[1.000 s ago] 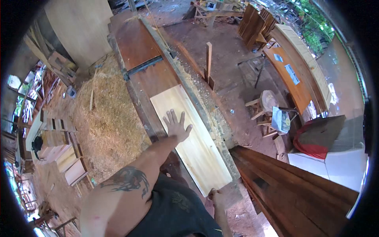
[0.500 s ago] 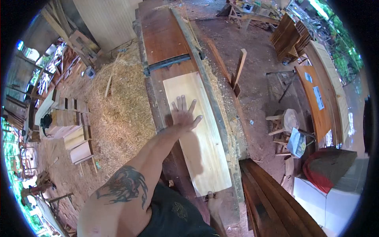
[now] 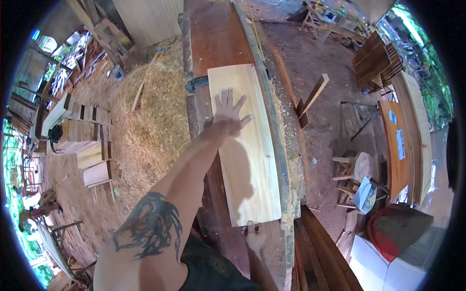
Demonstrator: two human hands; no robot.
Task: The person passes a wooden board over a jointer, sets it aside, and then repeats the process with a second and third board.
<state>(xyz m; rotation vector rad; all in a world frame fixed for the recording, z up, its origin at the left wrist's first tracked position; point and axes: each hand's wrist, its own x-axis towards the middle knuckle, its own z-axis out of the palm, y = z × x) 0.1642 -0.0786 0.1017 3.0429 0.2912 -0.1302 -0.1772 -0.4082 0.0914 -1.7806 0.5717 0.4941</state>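
Note:
A long pale board (image 3: 259,155) lies flat on a dark wooden bench-like surface (image 3: 216,41). Its far end covers most of a dark crosswise strip (image 3: 198,83). My left hand (image 3: 230,114) rests palm down on the upper half of the board, fingers spread, with the tattooed forearm reaching in from the lower left. At the near end of the board is my right hand (image 3: 255,236), closed against the end edge with one digit up at the rim; its other fingers are mostly hidden.
Wood shavings (image 3: 160,106) cover the ground at the left, beside stacked wood pieces (image 3: 90,136). Dark planks (image 3: 315,247) stand close at the lower right. Farther right are a small stool (image 3: 362,166), an orange-brown panel (image 3: 394,145) and a white box (image 3: 369,262).
The board has slid away from me along the surface and now overlaps the dark strip. Both hands have moved forward with it, and the view has shifted slightly.

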